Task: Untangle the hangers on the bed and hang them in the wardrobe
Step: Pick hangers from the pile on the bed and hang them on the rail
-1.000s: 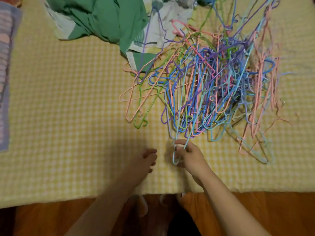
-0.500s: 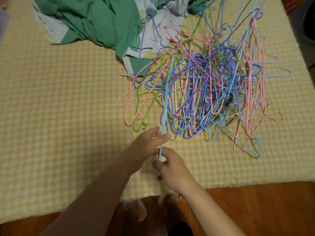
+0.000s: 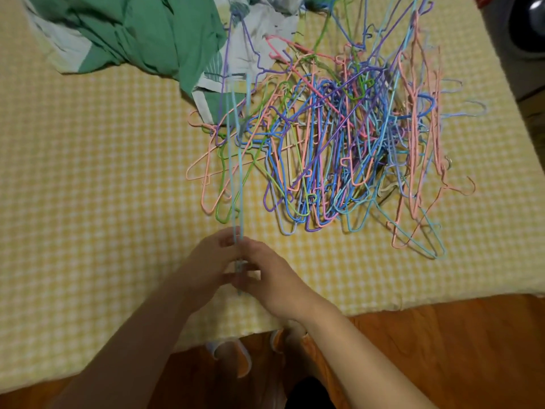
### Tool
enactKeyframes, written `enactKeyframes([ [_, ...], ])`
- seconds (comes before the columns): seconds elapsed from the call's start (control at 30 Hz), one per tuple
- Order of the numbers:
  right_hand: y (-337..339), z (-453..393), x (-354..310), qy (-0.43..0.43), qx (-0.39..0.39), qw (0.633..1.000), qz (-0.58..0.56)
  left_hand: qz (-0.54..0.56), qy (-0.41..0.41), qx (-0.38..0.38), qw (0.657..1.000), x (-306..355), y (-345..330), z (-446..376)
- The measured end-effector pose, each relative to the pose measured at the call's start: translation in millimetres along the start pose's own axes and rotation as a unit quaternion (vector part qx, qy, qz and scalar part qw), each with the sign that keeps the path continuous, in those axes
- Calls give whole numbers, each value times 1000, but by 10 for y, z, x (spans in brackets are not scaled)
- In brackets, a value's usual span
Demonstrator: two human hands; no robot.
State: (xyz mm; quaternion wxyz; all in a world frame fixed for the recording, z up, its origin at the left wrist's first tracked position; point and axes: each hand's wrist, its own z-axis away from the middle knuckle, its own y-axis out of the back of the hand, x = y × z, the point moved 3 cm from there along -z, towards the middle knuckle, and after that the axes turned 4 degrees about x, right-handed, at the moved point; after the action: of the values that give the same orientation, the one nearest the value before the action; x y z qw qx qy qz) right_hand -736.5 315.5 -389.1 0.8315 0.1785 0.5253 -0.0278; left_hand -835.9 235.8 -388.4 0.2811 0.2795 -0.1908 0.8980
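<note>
Best, both my left hand [image 3: 212, 261] and right hand [image 3: 265, 270] pinched the light-blue hanger [image 3: 237, 172], lifting it straight clear of the pile [image 3: 339, 143].

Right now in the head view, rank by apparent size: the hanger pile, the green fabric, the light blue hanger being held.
1. hanger pile, largest.
2. green fabric, though cut off by the frame edge, so unsure.
3. light blue hanger, thin, seen edge-on.

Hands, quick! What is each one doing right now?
Left hand: fingers curled round the light blue hanger, holding it.
Right hand: gripping the same light blue hanger lower down.
</note>
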Motion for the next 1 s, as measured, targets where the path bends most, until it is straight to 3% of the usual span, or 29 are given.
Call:
enactKeyframes([
  [0.07, 186, -85, 78, -53, 8, 999, 4, -3, -19, 67, 998, 43, 131, -31],
  [0.13, 583, -223, 281, -134, 140, 980, -45, -11, -29, 113, 993, 56, 234, -81],
  [0.2, 1103, -394, 451, -189, 298, 935, -39, -13, -42, 125, 991, 59, 288, -98],
  [0.33, 2162, -762, 542, -250, 424, 870, 30, -14, -55, 131, 990, 95, 279, -129],
  [0.53, 2694, -1364, 450, -294, 378, 873, -94, -27, -54, 148, 987, 152, 209, -61],
  [0.63, 2813, -1315, 167, -227, 350, 901, 123, -31, -41, 152, 987, 305, 154, 77],
  [0.7, 2833, -1247, -90, -160, 311, 898, 269, -29, -45, 147, 988, 464, 81, 204],
  [0.77, 2716, -1155, -383, -97, 270, 904, 316, -24, -44, 154, 987, 597, -3, 308],
  [0.9, 2448, -731, -776, -49, 248, 935, 249, 12, -42, 165, 985, 910, -290, 603],
  [1.0, 2204, -293, -786, -96, 253, 950, 158, 63, -37, 163, 984, 1076, -440, 825],
])
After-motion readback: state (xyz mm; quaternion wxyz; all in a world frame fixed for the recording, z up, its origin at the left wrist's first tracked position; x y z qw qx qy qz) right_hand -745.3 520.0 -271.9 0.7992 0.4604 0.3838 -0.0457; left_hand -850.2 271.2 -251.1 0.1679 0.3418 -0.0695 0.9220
